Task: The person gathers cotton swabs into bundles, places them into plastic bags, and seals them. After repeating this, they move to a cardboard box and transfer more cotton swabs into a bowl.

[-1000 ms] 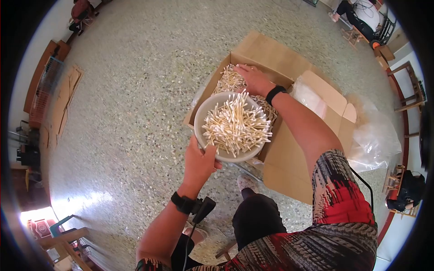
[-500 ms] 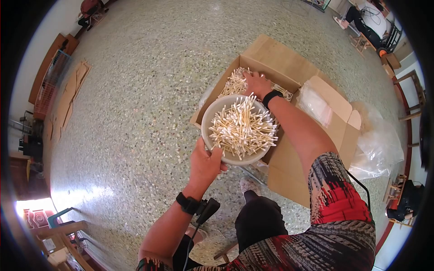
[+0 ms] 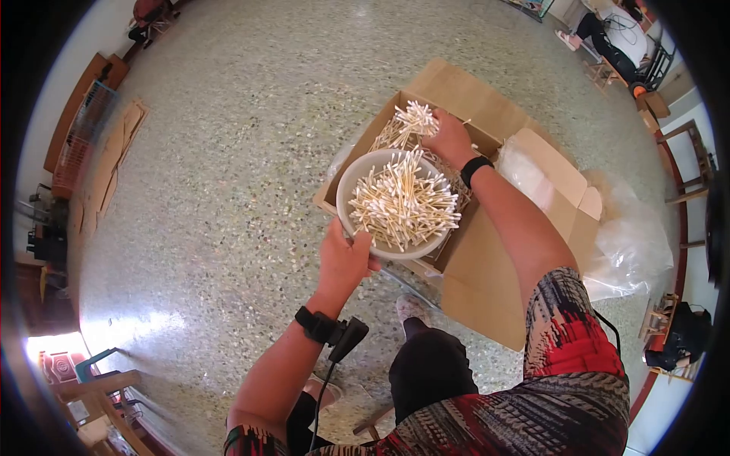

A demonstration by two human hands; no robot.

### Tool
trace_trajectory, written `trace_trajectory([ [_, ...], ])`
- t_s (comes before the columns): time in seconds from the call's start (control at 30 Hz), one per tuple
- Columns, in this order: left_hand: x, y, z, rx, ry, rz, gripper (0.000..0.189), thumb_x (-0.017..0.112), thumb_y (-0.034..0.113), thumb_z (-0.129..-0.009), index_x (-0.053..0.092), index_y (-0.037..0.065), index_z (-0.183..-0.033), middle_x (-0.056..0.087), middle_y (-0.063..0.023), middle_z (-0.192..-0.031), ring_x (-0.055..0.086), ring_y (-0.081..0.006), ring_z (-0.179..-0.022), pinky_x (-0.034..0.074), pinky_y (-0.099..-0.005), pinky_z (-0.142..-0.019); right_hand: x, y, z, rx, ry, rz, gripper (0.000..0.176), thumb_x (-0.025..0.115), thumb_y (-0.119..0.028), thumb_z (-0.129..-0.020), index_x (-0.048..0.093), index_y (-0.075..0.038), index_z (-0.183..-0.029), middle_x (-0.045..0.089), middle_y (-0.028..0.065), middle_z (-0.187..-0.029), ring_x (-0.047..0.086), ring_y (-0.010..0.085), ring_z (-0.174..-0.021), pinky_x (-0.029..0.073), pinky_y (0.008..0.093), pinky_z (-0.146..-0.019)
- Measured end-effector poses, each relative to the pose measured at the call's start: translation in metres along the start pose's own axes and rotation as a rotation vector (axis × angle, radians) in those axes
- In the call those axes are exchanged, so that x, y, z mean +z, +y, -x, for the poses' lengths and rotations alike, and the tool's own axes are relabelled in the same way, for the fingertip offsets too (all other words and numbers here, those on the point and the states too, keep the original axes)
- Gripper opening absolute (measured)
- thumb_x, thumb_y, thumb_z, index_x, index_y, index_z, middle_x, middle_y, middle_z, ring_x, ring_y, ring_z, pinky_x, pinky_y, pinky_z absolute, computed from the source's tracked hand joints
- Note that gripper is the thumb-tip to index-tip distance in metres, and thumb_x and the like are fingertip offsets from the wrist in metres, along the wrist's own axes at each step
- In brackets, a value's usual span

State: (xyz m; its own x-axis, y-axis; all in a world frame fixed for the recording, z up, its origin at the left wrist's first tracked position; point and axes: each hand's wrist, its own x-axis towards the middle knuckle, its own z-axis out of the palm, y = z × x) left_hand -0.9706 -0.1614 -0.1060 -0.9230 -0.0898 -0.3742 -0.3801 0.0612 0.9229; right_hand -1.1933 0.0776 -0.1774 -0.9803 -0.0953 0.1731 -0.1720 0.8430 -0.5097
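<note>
My left hand grips the near-left rim of a round, pale bowl, its thumb over the edge. Loose cotton swabs with wooden sticks and white tips are heaped in the bowl. Beyond it, my right hand is closed around a bunch of cotton swabs, tips fanning out to the left. That hand is over an open cardboard box, where more swabs lie. The bowl overlaps the near-left part of the box and hides some of its inside.
Clear plastic sheeting lies on the floor right of the box. Flattened cardboard rests along the left wall. A seated person is at the upper right, another person at the upper left. Wooden furniture stands at the lower left.
My right hand has come up out of the swabs in the box with a bunch in its fingers. My left hand still holds the bowl in nearly the same place.
</note>
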Motion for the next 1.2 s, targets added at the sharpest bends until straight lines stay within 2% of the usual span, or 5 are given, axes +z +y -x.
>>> trace_trajectory([
  [0.23,0.017,-0.002,-0.019,-0.004,-0.003,0.056,0.036,0.054,0.011,-0.088,0.045,-0.002,-0.12,0.067,-0.0158,-0.08,0.066,-0.0187,-0.049,0.05,-0.0281,-0.038,-0.073,-0.038,0.027,-0.183,0.093,0.007,0.053,0.072,-0.02,-0.071,0.057,-0.006,-0.119,0.063,0.019,-0.109,0.06,0.0356,-0.103,0.05,0.0424,-0.088],
  [0.5,0.038,-0.014,-0.029,-0.055,-0.011,0.048,0.036,0.053,0.011,-0.09,0.043,-0.003,-0.122,0.067,-0.0183,-0.088,0.069,-0.0214,-0.055,0.053,-0.0271,-0.04,-0.041,-0.071,0.085,-0.683,-0.374,0.059,0.059,0.073,-0.018,-0.075,0.056,-0.013,-0.131,0.052,0.0163,-0.135,0.061,0.033,-0.108,0.051,0.0407,-0.09],
  [0.8,0.041,-0.016,-0.031,-0.106,0.003,0.1,0.031,0.055,0.013,-0.09,0.042,-0.005,-0.112,0.066,-0.0215,-0.084,0.069,-0.0251,-0.054,0.055,-0.0308,-0.04,-0.063,-0.04,0.098,-0.474,-0.011,-0.182,0.056,0.059,-0.042,-0.092,0.051,-0.01,-0.138,0.045,0.0182,-0.144,0.045,0.0376,-0.13,0.037,0.0477,-0.107],
  [1.07,0.048,-0.014,-0.029,-0.089,-0.025,0.129,0.031,0.053,0.011,-0.09,0.041,-0.004,-0.115,0.066,-0.0206,-0.088,0.069,-0.0248,-0.055,0.054,-0.0297,-0.04,-0.041,-0.064,0.131,-0.64,-0.156,0.13,0.052,0.051,-0.042,-0.098,0.051,-0.009,-0.138,0.044,0.0177,-0.145,0.042,0.0379,-0.132,0.034,0.0452,-0.108],
  [1.2,0.047,-0.017,-0.029,-0.106,-0.033,0.166,0.032,0.051,0.011,-0.09,0.041,-0.003,-0.117,0.066,-0.02,-0.09,0.069,-0.0239,-0.055,0.054,-0.0291,-0.039,-0.056,-0.041,0.123,-0.326,0.068,-0.245,0.045,0.045,-0.034,-0.101,0.052,-0.006,-0.136,0.048,0.0192,-0.142,0.045,0.0344,-0.13,0.033,0.0395,-0.11],
])
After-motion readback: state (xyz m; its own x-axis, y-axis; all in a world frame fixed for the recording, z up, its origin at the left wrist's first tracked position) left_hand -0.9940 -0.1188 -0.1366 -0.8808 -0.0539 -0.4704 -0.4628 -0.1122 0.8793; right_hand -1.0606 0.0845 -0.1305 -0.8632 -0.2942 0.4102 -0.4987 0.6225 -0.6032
